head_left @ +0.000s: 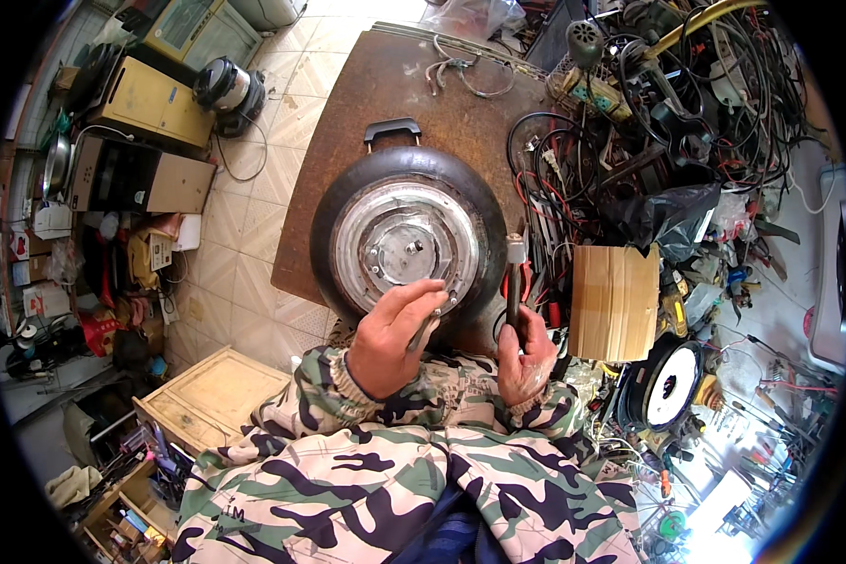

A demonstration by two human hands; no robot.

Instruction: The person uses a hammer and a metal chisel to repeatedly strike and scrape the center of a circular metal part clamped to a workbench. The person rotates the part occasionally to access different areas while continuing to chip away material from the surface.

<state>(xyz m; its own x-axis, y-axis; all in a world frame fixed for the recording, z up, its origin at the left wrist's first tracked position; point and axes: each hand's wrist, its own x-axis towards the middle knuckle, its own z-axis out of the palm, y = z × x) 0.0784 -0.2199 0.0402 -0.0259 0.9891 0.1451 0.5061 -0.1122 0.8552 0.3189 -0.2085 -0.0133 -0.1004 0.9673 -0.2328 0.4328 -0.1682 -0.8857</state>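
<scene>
While the left hand [390,338] is gripping a slim tool [422,335], the right hand [524,360] is holding a hammer-like tool [513,289].
A round black-rimmed pan [406,246] is resting by the bench's [348,108] near edge.

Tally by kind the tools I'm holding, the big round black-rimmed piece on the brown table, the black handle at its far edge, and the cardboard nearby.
Held tools: 2, a hammer and a slim grey tool
Round black-rimmed piece: 1
Black handle: 1
Cardboard piece: 1
Total: 5
</scene>
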